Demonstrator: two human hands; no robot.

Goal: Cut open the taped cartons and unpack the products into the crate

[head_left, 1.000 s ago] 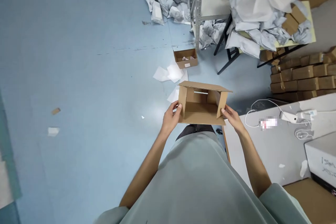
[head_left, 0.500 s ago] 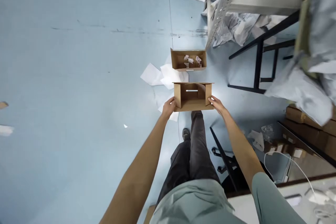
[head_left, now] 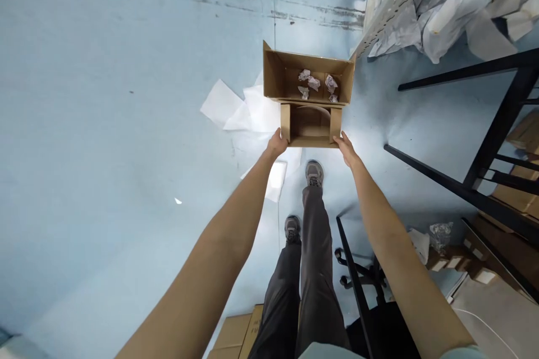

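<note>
Between my two hands is an open cardboard box point(head_left: 310, 142), its inside facing up toward me. My left hand point(head_left: 278, 144) grips its left side near the lower corner, and my right hand point(head_left: 346, 148) pinches the right side flap. Just beyond it, a second, wider cardboard box point(head_left: 278, 76) stands open on the floor. Several crumpled paper balls point(head_left: 314, 83) lie inside that box. The near side of the wider box meets the far edge of the held one in view; whether they touch I cannot tell.
White paper sheets point(head_left: 263, 109) lie on the blue floor to the left of the boxes. A perforated metal shelf post point(head_left: 400, 8) rises at upper right beside grey plastic bags point(head_left: 458, 5). Black metal legs point(head_left: 442, 174) stand to the right. More cardboard boxes point(head_left: 233, 334) sit behind me.
My hands have carried the held box forward, up against the near side of the wider box in view. I have stepped and leaned forward, so both boxes appear closer together.
</note>
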